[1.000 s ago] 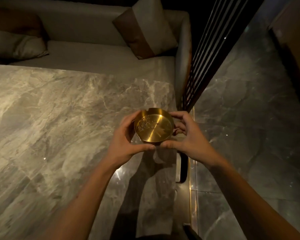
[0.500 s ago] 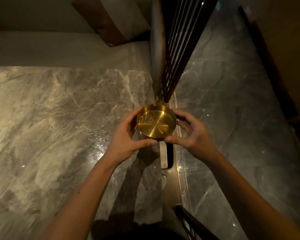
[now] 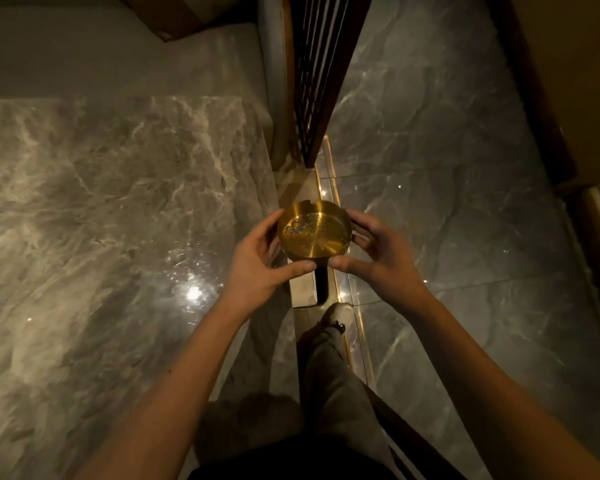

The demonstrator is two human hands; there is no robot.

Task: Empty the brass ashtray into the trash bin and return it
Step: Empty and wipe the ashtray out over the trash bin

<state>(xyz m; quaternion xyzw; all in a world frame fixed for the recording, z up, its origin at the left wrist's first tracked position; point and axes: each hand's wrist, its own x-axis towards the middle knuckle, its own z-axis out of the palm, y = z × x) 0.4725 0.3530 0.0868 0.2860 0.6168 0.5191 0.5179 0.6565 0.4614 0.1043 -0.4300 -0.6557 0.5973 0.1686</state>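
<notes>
The round brass ashtray (image 3: pixel 314 233) is held level in the air between both hands, past the right edge of the marble table (image 3: pixel 118 220). Small bits of ash lie on the left part of its floor, and notches show in its far rim. My left hand (image 3: pixel 260 261) cups its left side with the thumb under the near rim. My right hand (image 3: pixel 378 254) cups the right side the same way. No trash bin is in view.
A sofa (image 3: pixel 118 60) stands behind the table. A dark slatted screen (image 3: pixel 321 64) rises just beyond the ashtray. Glossy grey tile floor (image 3: pixel 447 202) stretches to the right, with a wall base at far right. My leg and shoe (image 3: pixel 338 315) step below the ashtray.
The view has swung right and I have stepped forward: the ashtray, held in both hands throughout, has passed from above the table's corner to over the floor beside it.
</notes>
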